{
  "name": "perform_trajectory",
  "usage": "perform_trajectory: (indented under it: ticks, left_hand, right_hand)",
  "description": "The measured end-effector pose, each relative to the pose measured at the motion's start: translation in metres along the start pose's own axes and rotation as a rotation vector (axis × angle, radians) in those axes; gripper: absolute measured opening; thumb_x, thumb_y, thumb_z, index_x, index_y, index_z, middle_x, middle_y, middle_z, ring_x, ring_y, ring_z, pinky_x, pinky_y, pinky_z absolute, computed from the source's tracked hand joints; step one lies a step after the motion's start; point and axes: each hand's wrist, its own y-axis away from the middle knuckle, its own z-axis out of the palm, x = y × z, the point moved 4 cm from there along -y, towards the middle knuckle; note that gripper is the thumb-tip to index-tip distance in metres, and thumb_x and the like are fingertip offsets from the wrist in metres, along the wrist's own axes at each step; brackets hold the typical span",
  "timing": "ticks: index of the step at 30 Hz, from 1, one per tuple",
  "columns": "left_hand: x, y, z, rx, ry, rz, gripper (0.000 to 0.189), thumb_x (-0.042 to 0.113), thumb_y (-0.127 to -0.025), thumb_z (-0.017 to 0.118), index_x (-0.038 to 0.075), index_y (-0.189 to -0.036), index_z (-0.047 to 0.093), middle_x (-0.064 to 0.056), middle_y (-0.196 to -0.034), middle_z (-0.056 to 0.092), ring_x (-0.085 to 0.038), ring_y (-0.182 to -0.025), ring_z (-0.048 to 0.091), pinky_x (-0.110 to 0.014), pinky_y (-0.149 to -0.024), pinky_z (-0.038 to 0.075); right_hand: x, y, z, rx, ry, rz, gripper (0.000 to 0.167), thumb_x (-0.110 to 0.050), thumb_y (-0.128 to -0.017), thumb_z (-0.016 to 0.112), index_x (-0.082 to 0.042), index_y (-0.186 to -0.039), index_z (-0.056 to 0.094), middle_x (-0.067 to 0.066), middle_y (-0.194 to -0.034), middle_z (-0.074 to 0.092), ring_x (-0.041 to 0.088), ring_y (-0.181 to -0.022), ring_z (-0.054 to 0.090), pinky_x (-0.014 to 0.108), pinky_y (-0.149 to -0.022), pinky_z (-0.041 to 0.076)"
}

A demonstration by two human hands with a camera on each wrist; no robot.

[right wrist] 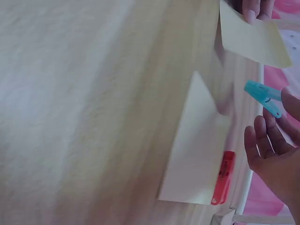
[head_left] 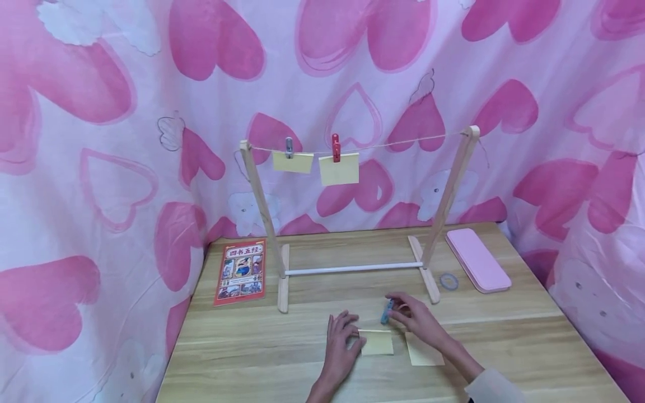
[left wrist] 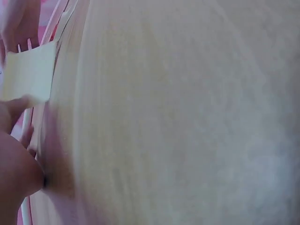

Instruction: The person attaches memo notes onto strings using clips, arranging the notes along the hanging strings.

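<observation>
My left hand (head_left: 341,348) pinches a pale yellow sticky note (head_left: 379,343) by its left edge, the thumb lying over the paper in the right wrist view. Between thumb and fingertips my right hand (head_left: 417,320) holds a teal clothespin (right wrist: 263,96), just above and beyond the note's far right corner. A second yellow note (right wrist: 194,154) lies on the table, partly beneath the right forearm in the head view. Beside it is a red clothespin (right wrist: 223,178), hidden in the head view by the right hand.
Behind the hands stands a wooden rack (head_left: 450,193) with a string (head_left: 403,144). A grey clothespin (head_left: 289,148) and a red one (head_left: 336,149) each hold a note there. A red book (head_left: 241,272) lies left; a tape roll (head_left: 449,281) and pink case (head_left: 477,260) lie right.
</observation>
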Motion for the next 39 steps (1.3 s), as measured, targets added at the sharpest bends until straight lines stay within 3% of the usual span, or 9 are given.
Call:
perform_trajectory:
  ticks: [3, 6, 10, 13, 17, 23, 27, 32, 39]
  left_hand:
    - [0.002, -0.003, -0.006, 0.018, 0.105, -0.116, 0.005, 0.011, -0.093, 0.084, 0.011, -0.095, 0.079, 0.0, -0.105, 0.08, -0.022, -0.108, 0.072, -0.062, -0.121, 0.038]
    - [0.003, -0.006, -0.012, 0.057, 0.203, -0.201, 0.006, 0.014, -0.093, 0.086, 0.012, -0.099, 0.084, 0.006, -0.092, 0.079, -0.008, -0.092, 0.071, -0.042, -0.104, 0.056]
    - [0.009, -0.013, -0.019, 0.073, 0.341, -0.287, 0.01, 0.017, -0.095, 0.086, 0.01, -0.103, 0.085, 0.004, -0.094, 0.079, -0.004, -0.091, 0.07, -0.02, -0.085, 0.056]
    - [0.02, -0.023, -0.025, 0.081, 0.386, -0.378, 0.012, 0.02, -0.097, 0.084, 0.01, -0.105, 0.086, 0.001, -0.097, 0.081, -0.005, -0.092, 0.07, -0.02, -0.083, 0.057]
    - [0.036, -0.044, -0.034, 0.085, 0.383, -0.441, 0.013, 0.02, -0.099, 0.083, 0.008, -0.106, 0.085, -0.002, -0.099, 0.081, -0.009, -0.095, 0.071, -0.022, -0.084, 0.059]
    - [0.065, -0.082, -0.049, 0.035, 0.348, -0.409, 0.017, 0.019, -0.101, 0.081, 0.005, -0.109, 0.084, -0.004, -0.107, 0.074, -0.013, -0.101, 0.067, -0.028, -0.091, 0.058]
    - [0.084, -0.108, -0.062, 0.047, 0.363, -0.364, 0.019, 0.017, -0.1, 0.082, 0.002, -0.111, 0.083, -0.005, -0.102, 0.069, -0.011, -0.093, 0.062, -0.021, -0.081, 0.054]
    - [0.105, -0.141, -0.076, 0.075, 0.399, -0.314, 0.018, 0.017, -0.1, 0.082, 0.002, -0.111, 0.084, -0.006, -0.093, 0.071, -0.009, -0.082, 0.058, -0.018, -0.069, 0.048]
    - [0.135, -0.184, -0.093, 0.089, 0.479, -0.272, 0.022, 0.022, -0.101, 0.081, 0.003, -0.112, 0.085, -0.001, -0.089, 0.073, -0.009, -0.082, 0.058, -0.021, -0.072, 0.048]
  right_hand:
    - [-0.005, -0.002, -0.006, 0.04, -0.037, 0.008, 0.035, -0.01, -0.1, 0.079, 0.006, -0.129, 0.066, 0.01, -0.109, 0.075, 0.004, -0.099, 0.068, 0.022, -0.087, 0.062]
    - [-0.016, -0.007, -0.015, 0.075, -0.021, -0.086, 0.025, 0.0, -0.1, 0.076, 0.006, -0.123, 0.068, 0.011, -0.105, 0.074, 0.002, -0.098, 0.067, 0.022, -0.085, 0.061]
    - [-0.04, -0.016, -0.029, 0.111, 0.04, -0.227, 0.026, 0.009, -0.1, 0.071, 0.007, -0.126, 0.068, 0.013, -0.107, 0.074, 0.006, -0.1, 0.067, 0.023, -0.086, 0.061]
    - [-0.062, -0.022, -0.044, 0.138, 0.059, -0.229, 0.03, 0.008, -0.101, 0.071, 0.006, -0.131, 0.068, 0.012, -0.11, 0.075, 0.008, -0.102, 0.067, 0.023, -0.089, 0.061]
    - [-0.095, -0.031, -0.063, 0.169, 0.072, -0.252, 0.03, 0.008, -0.098, 0.075, 0.004, -0.127, 0.07, 0.012, -0.108, 0.076, 0.006, -0.101, 0.067, 0.02, -0.089, 0.059]
    - [-0.152, -0.043, -0.094, 0.207, 0.184, -0.444, 0.033, 0.015, -0.087, 0.081, 0.001, -0.116, 0.071, 0.013, -0.114, 0.071, 0.013, -0.105, 0.065, 0.019, -0.089, 0.057]
    - [-0.192, -0.051, -0.114, 0.228, 0.217, -0.546, 0.034, 0.02, -0.083, 0.081, 0.001, -0.111, 0.073, 0.02, -0.128, 0.062, 0.015, -0.121, 0.058, 0.013, -0.101, 0.051]
    - [-0.236, -0.066, -0.138, 0.258, 0.208, -0.579, 0.031, 0.022, -0.082, 0.081, 0.002, -0.105, 0.074, 0.023, -0.132, 0.056, 0.019, -0.126, 0.054, 0.01, -0.105, 0.045]
    - [-0.28, -0.091, -0.169, 0.305, 0.208, -0.615, 0.024, 0.02, -0.082, 0.082, 0.009, -0.102, 0.075, 0.03, -0.129, 0.053, 0.011, -0.13, 0.049, 0.023, -0.116, 0.039]
